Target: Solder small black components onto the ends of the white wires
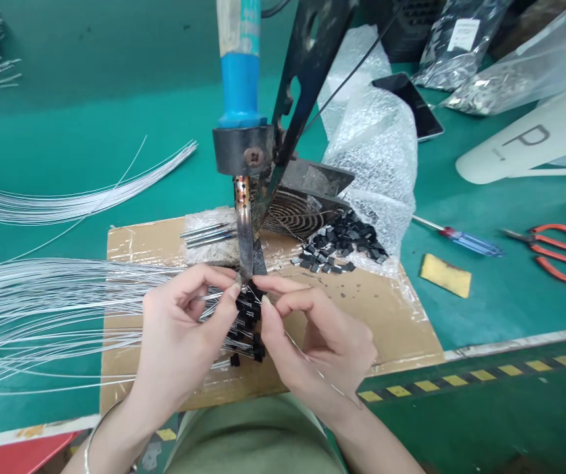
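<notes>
Below the tip of a blue-handled soldering iron [245, 230], held upright in a clamp, my two hands nearly meet. My left hand [189, 329] is closed in a pinch at the tip, on the end of a thin white wire; any small part between the fingertips is hidden. My right hand [312, 336] pinches a thin strand of solder wire [320, 374] that trails back over the palm and wrist. Under the hands lie white wires with black connectors [248, 313] at their ends, on a brown cardboard sheet [391, 329].
Long white wires [41, 289] spread left. A fan [295, 214] and a pile of small black parts [345, 240] sit behind. Rightward are a screwdriver [473, 241], yellow sponge [445, 275], red-handled scissors [559, 247], phone [411, 105], bubble wrap [376, 158] and a white cup [524, 141].
</notes>
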Tool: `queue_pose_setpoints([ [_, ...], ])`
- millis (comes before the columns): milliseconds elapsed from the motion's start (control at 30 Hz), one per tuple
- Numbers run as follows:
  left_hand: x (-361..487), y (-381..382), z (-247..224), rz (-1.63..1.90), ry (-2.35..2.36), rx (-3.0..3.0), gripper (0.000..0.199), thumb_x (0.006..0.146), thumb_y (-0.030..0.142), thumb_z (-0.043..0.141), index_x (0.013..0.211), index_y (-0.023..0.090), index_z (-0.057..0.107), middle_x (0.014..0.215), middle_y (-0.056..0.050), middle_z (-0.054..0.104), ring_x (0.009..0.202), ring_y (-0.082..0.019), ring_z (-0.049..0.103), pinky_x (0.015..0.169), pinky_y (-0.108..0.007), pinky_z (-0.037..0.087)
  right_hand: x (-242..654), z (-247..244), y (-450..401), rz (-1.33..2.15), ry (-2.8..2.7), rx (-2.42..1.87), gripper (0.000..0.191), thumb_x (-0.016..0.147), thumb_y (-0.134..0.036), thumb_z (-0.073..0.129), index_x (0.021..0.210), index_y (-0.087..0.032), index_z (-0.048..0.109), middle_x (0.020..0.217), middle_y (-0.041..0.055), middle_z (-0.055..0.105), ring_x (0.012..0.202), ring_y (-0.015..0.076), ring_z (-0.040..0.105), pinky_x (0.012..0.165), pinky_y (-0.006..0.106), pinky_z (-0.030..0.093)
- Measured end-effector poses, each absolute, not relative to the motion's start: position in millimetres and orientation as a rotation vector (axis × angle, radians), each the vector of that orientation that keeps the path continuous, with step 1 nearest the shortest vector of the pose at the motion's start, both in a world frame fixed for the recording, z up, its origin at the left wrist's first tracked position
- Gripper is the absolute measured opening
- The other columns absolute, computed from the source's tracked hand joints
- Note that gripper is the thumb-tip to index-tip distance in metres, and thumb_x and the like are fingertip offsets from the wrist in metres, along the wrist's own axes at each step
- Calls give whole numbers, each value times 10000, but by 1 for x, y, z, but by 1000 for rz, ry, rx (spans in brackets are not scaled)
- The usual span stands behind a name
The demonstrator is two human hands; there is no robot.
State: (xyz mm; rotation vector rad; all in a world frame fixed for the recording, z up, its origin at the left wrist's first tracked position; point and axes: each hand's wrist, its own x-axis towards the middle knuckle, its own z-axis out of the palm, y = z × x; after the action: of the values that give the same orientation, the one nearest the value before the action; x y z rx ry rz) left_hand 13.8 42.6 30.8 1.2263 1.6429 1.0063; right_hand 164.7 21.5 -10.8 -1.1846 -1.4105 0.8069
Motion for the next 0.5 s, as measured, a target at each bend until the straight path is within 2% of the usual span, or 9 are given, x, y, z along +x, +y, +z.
queue_pose_setpoints([
  [200, 14, 41, 32, 1016, 1643, 1241, 102, 817, 136, 761, 748, 212, 760, 844, -10, 816, 741, -144, 744, 642, -197, 579, 164, -11, 21, 802, -1395, -1185, 202, 918, -61, 737, 892, -248, 665, 1142, 46, 860, 973, 191, 844, 883, 284, 661],
  [500, 14, 42, 30, 1011, 1630, 1247, 137, 818, 108, 755, 737, 218, 755, 823, 16, 815, 716, -114, 734, 628, -162, 558, 165, -12, 22, 795, -1414, -1189, 199, 926, -66, 738, 889, -247, 665, 1115, 49, 864, 972, 201, 848, 860, 292, 672],
])
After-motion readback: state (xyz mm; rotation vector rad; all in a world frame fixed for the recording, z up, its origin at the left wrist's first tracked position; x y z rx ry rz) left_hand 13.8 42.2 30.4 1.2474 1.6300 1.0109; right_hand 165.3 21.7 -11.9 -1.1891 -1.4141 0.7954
